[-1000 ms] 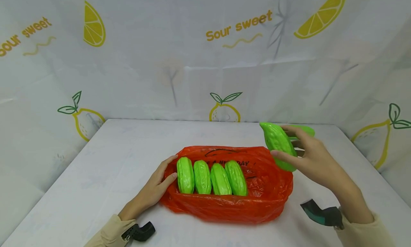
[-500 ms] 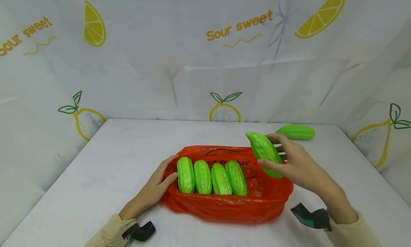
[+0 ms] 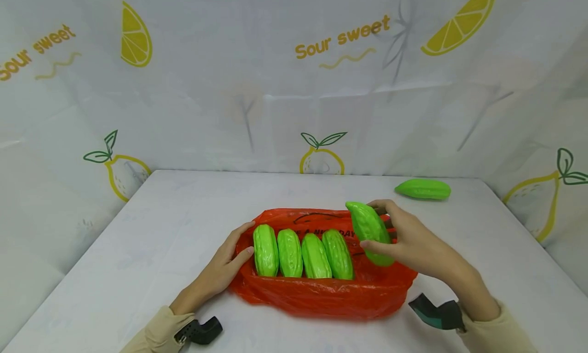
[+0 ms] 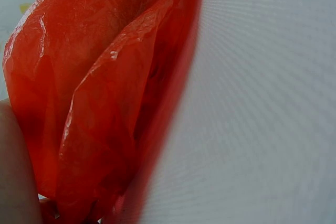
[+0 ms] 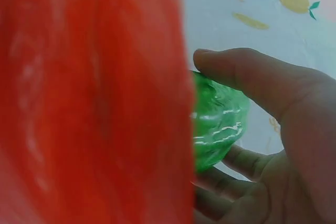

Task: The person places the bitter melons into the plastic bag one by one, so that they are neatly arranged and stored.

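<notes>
A red plastic bag (image 3: 321,297) lies with its mouth spread, and several bright green bitter melons (image 3: 289,253) stand side by side in its left part. My left hand (image 3: 220,266) grips the bag's left edge, thumb toward the melons; in the left wrist view the folded red film (image 4: 100,87) lies beside the thumb. My right hand (image 3: 409,241) holds another bitter melon (image 3: 369,228), tilted, over the right part of the bag's mouth. In the right wrist view the thumb and fingers are round that melon (image 5: 218,119), partly hidden by the red film.
One more bitter melon (image 3: 423,188) lies at the back right of the white table (image 3: 206,195). Behind the table hangs a white cloth (image 3: 220,77) printed with lemons. A dark wrist mount (image 3: 438,312) juts from the right wrist, and another from the left.
My right hand has carried its bitter melon left and down, from beside the bag's right edge to over its mouth. The back-right melon is fully uncovered now. My left hand stays put.
</notes>
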Available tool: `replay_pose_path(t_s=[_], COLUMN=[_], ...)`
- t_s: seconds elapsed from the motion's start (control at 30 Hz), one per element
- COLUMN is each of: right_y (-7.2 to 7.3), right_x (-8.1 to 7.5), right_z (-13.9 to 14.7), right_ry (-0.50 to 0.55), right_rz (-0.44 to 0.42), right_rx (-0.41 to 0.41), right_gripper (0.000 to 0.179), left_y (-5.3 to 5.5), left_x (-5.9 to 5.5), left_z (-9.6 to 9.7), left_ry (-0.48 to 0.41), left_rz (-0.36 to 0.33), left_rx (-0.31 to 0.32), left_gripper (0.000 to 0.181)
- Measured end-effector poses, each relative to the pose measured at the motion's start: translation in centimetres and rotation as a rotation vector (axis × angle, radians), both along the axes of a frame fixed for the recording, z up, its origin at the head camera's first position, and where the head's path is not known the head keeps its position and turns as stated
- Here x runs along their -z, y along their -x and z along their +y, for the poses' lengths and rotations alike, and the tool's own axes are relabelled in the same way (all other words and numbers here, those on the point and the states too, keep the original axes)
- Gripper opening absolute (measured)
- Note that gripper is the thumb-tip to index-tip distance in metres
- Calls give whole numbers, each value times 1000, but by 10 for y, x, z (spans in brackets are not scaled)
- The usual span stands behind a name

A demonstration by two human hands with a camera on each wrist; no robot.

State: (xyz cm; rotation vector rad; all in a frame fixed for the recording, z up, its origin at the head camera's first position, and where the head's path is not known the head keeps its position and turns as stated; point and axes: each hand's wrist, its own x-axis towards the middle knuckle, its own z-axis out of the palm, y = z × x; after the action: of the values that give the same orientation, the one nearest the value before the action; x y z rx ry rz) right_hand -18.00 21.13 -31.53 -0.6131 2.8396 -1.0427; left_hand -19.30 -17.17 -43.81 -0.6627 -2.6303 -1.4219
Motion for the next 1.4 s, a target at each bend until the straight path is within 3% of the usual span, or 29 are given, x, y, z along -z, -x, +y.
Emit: replay_pose_path(t_s=[0.23, 0.6, 0.87, 1.4], right_y=[1, 0, 0, 0], right_x=[4, 11, 15, 22], right_z=[-4, -8, -11, -18], right_ry=[-28, -132, -147, -245], right_rz=[-41, 22, 42, 119], right_rx=[-31, -73, -80, 1], right_gripper=[71, 69, 58, 49], left_y=[0, -1, -1, 0], left_x=[0, 0, 0, 0], left_z=[0, 0, 0, 0], left_ry=[-2, -13, -12, 4], left_rz=[-5, -16, -13, 7], left_rx=[1, 4, 6, 1], left_gripper=[53, 53, 53, 53])
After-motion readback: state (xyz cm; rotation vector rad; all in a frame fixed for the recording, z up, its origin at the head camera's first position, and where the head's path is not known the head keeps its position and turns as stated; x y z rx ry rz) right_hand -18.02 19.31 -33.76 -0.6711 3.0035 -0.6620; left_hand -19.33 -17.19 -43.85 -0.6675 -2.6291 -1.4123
